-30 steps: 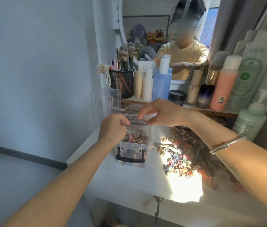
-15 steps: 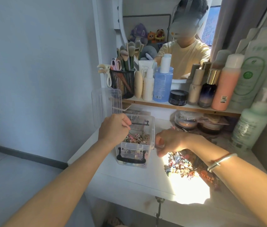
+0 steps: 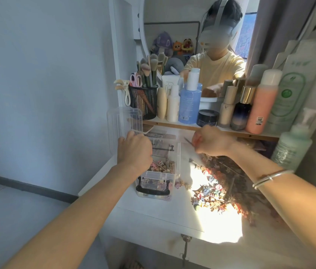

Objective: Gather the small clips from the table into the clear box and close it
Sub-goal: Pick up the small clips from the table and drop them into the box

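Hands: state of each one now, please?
Left hand: curled at the clear box, cannot tell.
Right hand: closed on a thin clip.

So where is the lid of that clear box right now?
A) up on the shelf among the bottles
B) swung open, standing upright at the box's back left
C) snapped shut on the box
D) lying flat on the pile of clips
B: the lid stands upright just beyond the left hand, and the clear box is open on top, with clips showing inside.
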The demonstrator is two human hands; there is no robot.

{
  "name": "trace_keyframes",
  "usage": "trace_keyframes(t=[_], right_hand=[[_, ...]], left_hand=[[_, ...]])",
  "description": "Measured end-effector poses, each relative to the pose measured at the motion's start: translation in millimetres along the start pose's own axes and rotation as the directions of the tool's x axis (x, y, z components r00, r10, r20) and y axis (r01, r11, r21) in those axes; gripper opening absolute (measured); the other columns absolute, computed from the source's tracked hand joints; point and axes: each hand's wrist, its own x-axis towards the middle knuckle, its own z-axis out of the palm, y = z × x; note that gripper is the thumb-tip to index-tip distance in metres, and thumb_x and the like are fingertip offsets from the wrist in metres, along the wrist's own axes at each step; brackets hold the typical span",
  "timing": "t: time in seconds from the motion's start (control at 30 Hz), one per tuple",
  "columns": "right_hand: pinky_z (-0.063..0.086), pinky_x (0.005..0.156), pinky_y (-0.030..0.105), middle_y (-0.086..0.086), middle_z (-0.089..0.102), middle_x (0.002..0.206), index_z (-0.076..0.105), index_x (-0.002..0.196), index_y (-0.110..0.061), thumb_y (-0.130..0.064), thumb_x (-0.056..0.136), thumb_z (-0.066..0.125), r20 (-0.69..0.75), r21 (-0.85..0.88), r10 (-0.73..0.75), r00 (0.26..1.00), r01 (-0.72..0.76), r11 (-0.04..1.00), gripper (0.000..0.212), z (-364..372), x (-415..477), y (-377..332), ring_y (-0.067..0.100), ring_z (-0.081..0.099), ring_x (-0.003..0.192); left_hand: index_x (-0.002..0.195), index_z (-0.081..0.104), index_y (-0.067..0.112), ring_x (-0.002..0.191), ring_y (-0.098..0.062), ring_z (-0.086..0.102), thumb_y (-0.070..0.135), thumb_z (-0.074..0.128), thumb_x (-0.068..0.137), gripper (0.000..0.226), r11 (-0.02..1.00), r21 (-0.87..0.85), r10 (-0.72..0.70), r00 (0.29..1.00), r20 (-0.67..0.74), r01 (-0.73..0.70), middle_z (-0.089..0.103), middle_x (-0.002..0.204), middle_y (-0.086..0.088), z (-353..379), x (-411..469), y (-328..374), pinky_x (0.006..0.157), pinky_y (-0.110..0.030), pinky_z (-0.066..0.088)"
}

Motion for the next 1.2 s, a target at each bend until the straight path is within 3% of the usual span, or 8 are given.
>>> trace_keyframes(t=[0.13,0.23,0.47,0.57,0.7,0.8,0.93,1.2], right_hand=[[0.053,0.057,0.015,0.009,0.066,0.079,0.069,0.086,-0.008,0.000,0.081,0.064,0.007,0.497,-0.015,1.000,0.009,0.868,0.010,-18,-9,-30,0.011,0.059,0.061],[0.056,0.060,0.015,0.023,0.068,0.093,0.063,0.105,0.008,0.001,0.084,0.060,0.094,0.639,-0.061,0.994,-0.014,0.769,0.023,-12,-11,-48,0.025,0.067,0.069],[0.057,0.071,0.030,0.028,0.063,0.112,0.058,0.112,0.007,0.000,0.089,0.052,0.058,0.576,0.036,0.998,-0.063,0.815,0.025,1,-1,-39,0.039,0.064,0.102],[0.054,0.087,0.039,0.020,0.065,0.112,0.061,0.112,-0.001,0.000,0.089,0.049,-0.042,0.182,0.079,0.996,-0.070,0.981,0.026,10,8,-12,0.032,0.065,0.102],[0.043,0.098,0.035,0.009,0.041,0.144,0.038,0.138,-0.015,-0.025,0.093,0.047,0.179,-0.161,0.059,0.982,-0.030,0.986,0.047,40,8,18,0.011,0.057,0.092],[0.034,0.107,0.037,0.005,0.037,0.148,0.033,0.141,-0.022,-0.039,0.094,0.042,0.273,-0.280,0.013,0.962,0.066,0.958,0.051,56,10,25,0.022,0.046,0.124],[0.045,0.095,0.032,0.004,0.058,0.121,0.059,0.112,-0.016,-0.017,0.092,0.049,0.238,-0.206,-0.074,0.969,0.125,0.971,0.023,58,14,19,0.022,0.054,0.109],[0.051,0.088,0.025,0.002,0.067,0.095,0.070,0.090,-0.010,0.004,0.084,0.055,0.148,-0.028,-0.094,0.985,0.099,0.995,0.021,35,8,15,0.015,0.064,0.089]], left_hand=[[0.102,0.069,0.020,0.112,-0.024,0.045,0.011,0.055,0.085,0.024,1.000,-0.014,-0.016,0.999,0.029,0.016,0.066,0.108,-0.002,1,1,1,0.099,-0.041,0.028],[0.100,0.069,0.022,0.113,-0.023,0.044,0.015,0.057,0.084,0.021,1.000,-0.016,-0.017,0.999,0.041,0.018,0.068,0.105,-0.001,-1,0,1,0.103,-0.044,0.023],[0.095,0.069,0.026,0.118,-0.022,0.047,0.034,0.061,0.082,0.018,0.994,-0.107,0.000,0.998,0.070,0.007,0.067,0.107,0.002,-3,-1,-4,0.110,-0.056,0.010],[0.095,0.070,0.028,0.122,-0.022,0.044,0.052,0.054,0.081,0.031,0.988,-0.152,0.011,0.988,0.153,0.013,0.068,0.109,0.003,-2,-1,-3,0.110,-0.060,0.004],[0.108,0.063,0.025,0.120,-0.024,0.046,0.031,0.045,0.091,0.026,0.963,-0.268,-0.012,0.997,0.074,0.031,0.064,0.118,0.002,0,1,-3,0.107,-0.053,0.018],[0.123,0.052,0.019,0.123,-0.027,0.042,0.018,0.042,0.091,0.033,0.963,-0.267,-0.011,0.996,0.093,0.036,0.053,0.131,-0.004,7,5,-4,0.101,-0.045,0.030],[0.124,0.050,0.016,0.124,-0.027,0.041,0.014,0.042,0.091,0.034,0.941,-0.330,-0.032,0.993,0.115,0.069,0.050,0.132,-0.008,13,7,-6,0.102,-0.044,0.036],[0.118,0.056,0.013,0.122,-0.029,0.042,0.010,0.042,0.091,0.031,0.925,-0.373,-0.029,0.992,0.121,0.073,0.049,0.130,-0.011,12,6,-7,0.103,-0.045,0.037]])
